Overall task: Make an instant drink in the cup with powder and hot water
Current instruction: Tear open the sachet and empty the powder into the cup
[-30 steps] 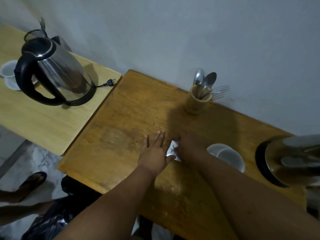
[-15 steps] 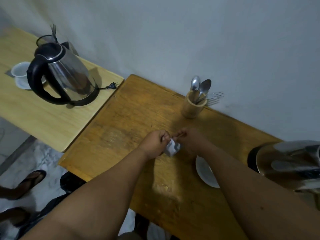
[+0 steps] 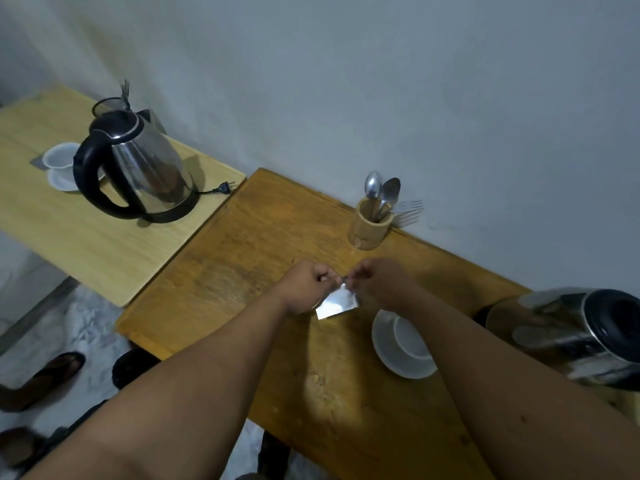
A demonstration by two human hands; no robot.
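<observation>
A small silvery powder sachet [image 3: 337, 303] hangs above the brown wooden table [image 3: 242, 271], held at its top edge by both hands. My left hand [image 3: 304, 285] pinches the left side of that edge and my right hand [image 3: 379, 284] pinches the right side. Just right of the sachet a white cup [image 3: 410, 339] sits on a white saucer [image 3: 386, 355], partly hidden by my right forearm. A steel kettle with a black lid [image 3: 571, 336] stands at the table's right end.
A bamboo holder [image 3: 370, 225] with spoons and forks stands by the wall. On the lighter table [image 3: 86, 244] to the left are a second steel kettle [image 3: 138, 168], its loose plug [image 3: 221, 188], and another white cup [image 3: 60, 160]. A sandalled foot [image 3: 45, 375] is on the floor.
My left hand went from flat on the table to pinching the sachet. Both hands lifted the sachet off the table and now hold it by its top edge.
</observation>
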